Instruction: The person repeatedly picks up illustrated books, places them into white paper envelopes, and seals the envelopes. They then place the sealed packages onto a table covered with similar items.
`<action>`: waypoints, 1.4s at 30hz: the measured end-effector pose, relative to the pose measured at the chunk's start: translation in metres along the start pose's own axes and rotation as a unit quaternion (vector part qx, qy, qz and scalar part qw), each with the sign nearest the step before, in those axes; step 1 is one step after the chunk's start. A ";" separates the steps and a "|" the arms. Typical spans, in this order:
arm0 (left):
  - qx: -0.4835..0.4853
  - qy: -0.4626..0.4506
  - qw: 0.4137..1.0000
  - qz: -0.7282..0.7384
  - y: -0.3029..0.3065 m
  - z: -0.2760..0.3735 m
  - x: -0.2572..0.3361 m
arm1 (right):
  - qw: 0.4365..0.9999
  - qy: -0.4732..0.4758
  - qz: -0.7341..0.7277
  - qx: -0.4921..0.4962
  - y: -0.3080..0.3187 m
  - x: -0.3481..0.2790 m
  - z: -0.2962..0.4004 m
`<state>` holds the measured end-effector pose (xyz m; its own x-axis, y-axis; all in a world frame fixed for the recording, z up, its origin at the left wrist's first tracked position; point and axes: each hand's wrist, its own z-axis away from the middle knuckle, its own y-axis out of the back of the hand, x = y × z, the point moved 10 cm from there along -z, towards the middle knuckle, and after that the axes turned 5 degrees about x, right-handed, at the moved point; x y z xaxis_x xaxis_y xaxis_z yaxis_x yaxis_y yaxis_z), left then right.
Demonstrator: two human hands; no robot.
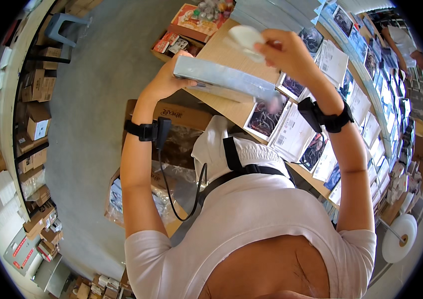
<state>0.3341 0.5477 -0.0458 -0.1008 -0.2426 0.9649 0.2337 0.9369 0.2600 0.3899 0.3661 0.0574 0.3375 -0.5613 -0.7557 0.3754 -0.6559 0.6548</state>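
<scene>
My left hand (168, 77) grips one end of a long, flat grey-blue box (226, 76), thumb underneath and fingers over the far edge. The box is tilted above the near edge of a wooden table (219, 45), and what is printed on its lower end is blurred. Raised beyond it, my right hand (286, 52) pinches a pale, rounded object (247, 35) between thumb and fingers. Motion blur hides exactly what that object is. It is held apart from the box, over the tabletop.
Stacks of dark illustrated prints (265, 117) and white barcoded packs (291, 125) cover the table's right side. An open cardboard carton (181, 112) stands by my legs. Left are a blue stool (62, 28) and shelved cartons (37, 127). Another person (400, 41) is at far right.
</scene>
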 end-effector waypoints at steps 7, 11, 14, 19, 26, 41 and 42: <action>0.017 0.028 0.999 -0.022 0.004 0.008 -0.009 | 0.914 -0.301 -0.271 -0.027 -0.071 0.176 0.011; 0.026 -0.007 1.000 0.008 0.006 0.013 0.004 | 0.861 -0.404 -0.306 -0.028 -0.116 0.232 0.041; 0.057 -0.026 0.998 -0.007 0.011 0.018 0.009 | 0.887 -0.405 -0.219 -0.041 -0.111 0.227 0.048; 0.092 0.018 0.994 0.053 0.009 0.016 0.033 | 0.908 -0.374 -0.186 -0.025 -0.117 0.254 0.046; 0.139 0.096 0.985 -0.028 0.007 0.016 0.035 | 0.920 -0.327 -0.216 0.014 -0.102 0.254 0.039; 0.123 0.199 0.970 0.065 -0.001 0.023 0.028 | 0.992 0.079 0.058 -0.075 -0.058 0.007 0.063; 0.127 0.194 0.971 0.061 0.000 0.024 0.025 | 0.993 0.075 0.057 -0.075 -0.059 0.007 0.063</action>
<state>0.3087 0.5473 -0.0231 0.2955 -0.1560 0.9425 -0.0292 0.9846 0.1722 0.3158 0.3692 0.0133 0.5051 -0.5395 -0.6736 0.4486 -0.5027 0.7390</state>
